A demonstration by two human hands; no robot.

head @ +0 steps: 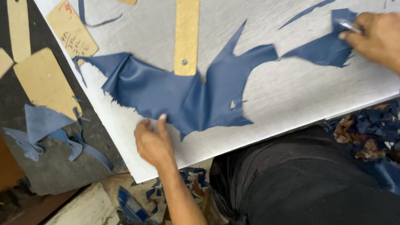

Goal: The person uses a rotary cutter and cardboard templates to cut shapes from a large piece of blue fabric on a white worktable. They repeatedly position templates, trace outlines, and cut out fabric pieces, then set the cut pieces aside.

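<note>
My left hand (154,142) pinned the big ragged blue leather piece (180,91) at centre frame, fingers bent; my right hand (386,40), at right, gripped a thin metal blade (350,26) over a smaller blue scrap (326,49).

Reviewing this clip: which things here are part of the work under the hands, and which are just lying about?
In the work:
- left hand on the large blue leather piece
- right hand with a thin metal tool on the small blue piece
- long tan template lying on the leather
- white cutting board

Lying about:
- card templates at the left
- blue scraps on the floor
</note>
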